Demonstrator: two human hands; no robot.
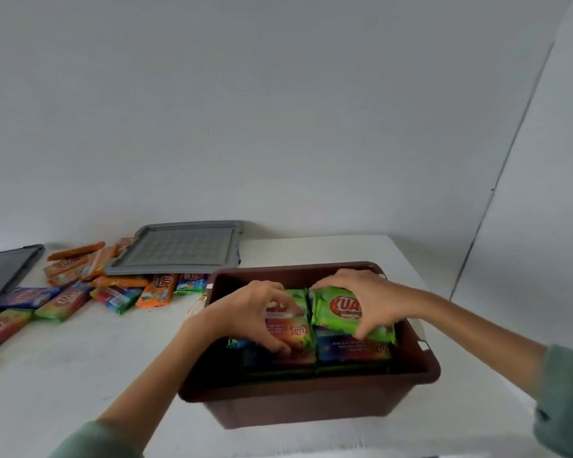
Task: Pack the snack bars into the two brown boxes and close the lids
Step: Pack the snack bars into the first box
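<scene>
A brown box (311,388) stands open in front of me on the white table, with several snack bars packed inside. My left hand (245,312) is inside the box and grips a red and green snack bar (295,332) lying on the left stack. My right hand (371,299) grips a green snack bar (338,312) over the right side of the box, above a blue bar (351,350). A grey lid (179,247) lies behind the box, resting on loose bars. Only one brown box is in view.
Several loose snack bars (80,285) in orange, blue and green wrappers lie scattered on the table to the left. A second dark lid (4,272) sits at the far left edge. A white wall stands close behind the table.
</scene>
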